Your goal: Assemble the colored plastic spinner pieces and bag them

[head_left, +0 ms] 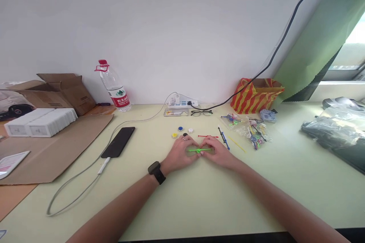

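Note:
A thin green plastic spinner arrow [193, 150] with a round hub is pinched at its middle by the fingertips of both hands, low over the table. My left hand [179, 155], with a ring and a black watch [156, 172] on the wrist, closes on it from the left. From the other side my right hand [221, 155] grips the hub. Small round plastic pieces lie just beyond my left fingers: yellow [174, 135], blue [180, 128], white [191, 130] and a partly hidden black one [185, 134]. Beyond my right hand lie a red arrow [207, 136], a blue arrow [225, 140] and a yellow stick [237, 144].
Clear bags of coloured parts [256, 133] lie at right, before a striped bag [253, 97]. Glasses [202, 112] and a power strip [182, 101] sit at the wall. Leftward are a phone [118, 142] on a cable, a water bottle [116, 93] and cardboard [65, 152].

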{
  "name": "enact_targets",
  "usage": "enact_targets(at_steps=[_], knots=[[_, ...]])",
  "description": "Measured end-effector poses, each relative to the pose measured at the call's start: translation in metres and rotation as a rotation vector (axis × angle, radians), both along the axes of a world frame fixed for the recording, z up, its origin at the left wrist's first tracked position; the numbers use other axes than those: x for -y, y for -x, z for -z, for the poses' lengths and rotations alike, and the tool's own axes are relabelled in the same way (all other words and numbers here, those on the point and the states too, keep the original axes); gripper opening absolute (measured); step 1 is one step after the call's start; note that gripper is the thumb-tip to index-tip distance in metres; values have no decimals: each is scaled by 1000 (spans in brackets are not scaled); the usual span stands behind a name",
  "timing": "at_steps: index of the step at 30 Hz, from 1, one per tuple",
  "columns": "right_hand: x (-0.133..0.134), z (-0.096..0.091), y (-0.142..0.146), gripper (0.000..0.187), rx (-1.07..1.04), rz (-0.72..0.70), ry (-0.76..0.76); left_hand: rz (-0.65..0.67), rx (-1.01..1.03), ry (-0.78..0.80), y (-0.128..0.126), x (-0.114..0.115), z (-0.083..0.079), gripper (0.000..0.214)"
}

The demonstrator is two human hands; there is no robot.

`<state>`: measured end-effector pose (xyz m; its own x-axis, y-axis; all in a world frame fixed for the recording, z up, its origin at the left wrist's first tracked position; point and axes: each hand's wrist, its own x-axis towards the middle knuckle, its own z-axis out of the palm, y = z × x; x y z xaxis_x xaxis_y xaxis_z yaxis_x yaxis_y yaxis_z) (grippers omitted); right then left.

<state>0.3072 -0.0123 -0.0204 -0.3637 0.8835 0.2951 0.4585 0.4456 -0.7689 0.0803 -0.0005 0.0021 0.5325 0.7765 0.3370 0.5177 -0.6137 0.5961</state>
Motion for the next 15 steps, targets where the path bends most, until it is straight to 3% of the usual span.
enact_targets(at_steps=[4,10,15], knots=[[6,0,2,25,28,7,-46,-152,120,8,1,-1,1,18],[10,0,4,22,95,16,-72,-386,183,-198,10,-4,6,20],[16,-5,3,28,96,12,-76,-366,34,-297,28,-10,6,35]])
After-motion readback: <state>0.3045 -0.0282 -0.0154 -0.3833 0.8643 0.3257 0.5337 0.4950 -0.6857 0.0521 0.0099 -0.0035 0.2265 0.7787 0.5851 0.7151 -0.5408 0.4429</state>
